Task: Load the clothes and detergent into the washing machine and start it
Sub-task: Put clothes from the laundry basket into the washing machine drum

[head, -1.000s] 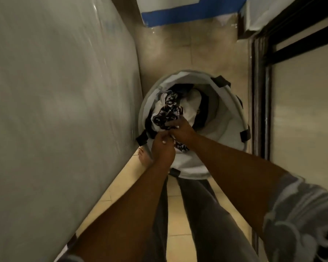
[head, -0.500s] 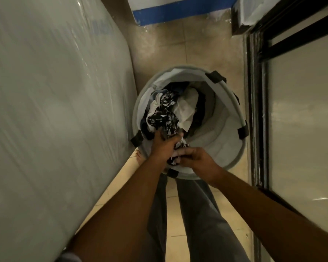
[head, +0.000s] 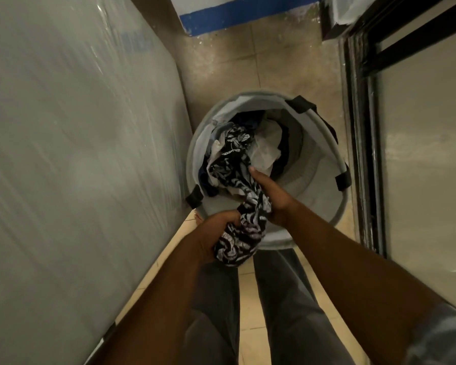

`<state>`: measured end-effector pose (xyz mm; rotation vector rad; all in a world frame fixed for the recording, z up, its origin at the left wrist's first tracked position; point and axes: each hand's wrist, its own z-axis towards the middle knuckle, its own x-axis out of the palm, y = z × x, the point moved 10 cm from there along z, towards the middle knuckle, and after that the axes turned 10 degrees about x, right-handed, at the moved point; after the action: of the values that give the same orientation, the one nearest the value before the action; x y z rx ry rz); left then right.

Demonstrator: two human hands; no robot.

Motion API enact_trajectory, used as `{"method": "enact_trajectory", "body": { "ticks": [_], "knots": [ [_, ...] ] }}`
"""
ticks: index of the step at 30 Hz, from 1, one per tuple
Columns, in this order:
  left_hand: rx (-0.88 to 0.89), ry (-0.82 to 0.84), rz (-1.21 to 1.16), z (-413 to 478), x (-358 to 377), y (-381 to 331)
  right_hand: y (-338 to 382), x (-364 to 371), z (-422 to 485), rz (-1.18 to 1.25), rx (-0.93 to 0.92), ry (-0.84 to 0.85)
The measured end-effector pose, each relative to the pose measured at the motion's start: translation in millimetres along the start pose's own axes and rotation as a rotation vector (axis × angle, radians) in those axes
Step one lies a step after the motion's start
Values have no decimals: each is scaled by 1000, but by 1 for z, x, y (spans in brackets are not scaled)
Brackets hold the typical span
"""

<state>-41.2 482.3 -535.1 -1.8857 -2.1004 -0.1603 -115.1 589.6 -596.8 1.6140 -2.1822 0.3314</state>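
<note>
A round grey laundry basket (head: 324,180) with black handles stands on the tiled floor ahead of my legs. Inside lie mixed clothes, among them a white garment (head: 266,151). A black-and-white patterned garment (head: 237,204) stretches from the basket's inside up over its near rim. My left hand (head: 216,233) grips its bunched lower end just outside the rim. My right hand (head: 269,196) holds the same garment higher up, thumb along the cloth above the rim. No washing machine or detergent can be made out for certain.
A large pale panel wrapped in plastic film (head: 77,154) fills the left side, close to the basket. A dark-framed glass door (head: 419,154) stands on the right. A blue-and-white wall base (head: 248,14) closes the narrow tiled floor (head: 261,67) at the far end.
Both hands have pulled the patterned garment up and toward me, out over the basket's near rim. My left hand has drawn back furthest with the bunched end.
</note>
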Motion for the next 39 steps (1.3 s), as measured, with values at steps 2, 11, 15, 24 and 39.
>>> {"method": "enact_trajectory", "body": {
  "ticks": [2, 11, 15, 24, 39],
  "knots": [
    [-36, 71, 19, -4, 1, 7, 17, 9, 1, -44, -60, -43],
    [274, -167, -378, 37, -13, -17, 54, -14, -83, -153, -246, -421],
    [289, -258, -255, 57, -6, -25, 28, -3, -105, -468, -124, -358],
    [256, 104, 108, 52, 13, -16, -6, 8, -133, -845, -46, 47],
    [89, 253, 207, -18, 28, -4, 62, -76, 38, -330, 10, -438]
  ]
}}
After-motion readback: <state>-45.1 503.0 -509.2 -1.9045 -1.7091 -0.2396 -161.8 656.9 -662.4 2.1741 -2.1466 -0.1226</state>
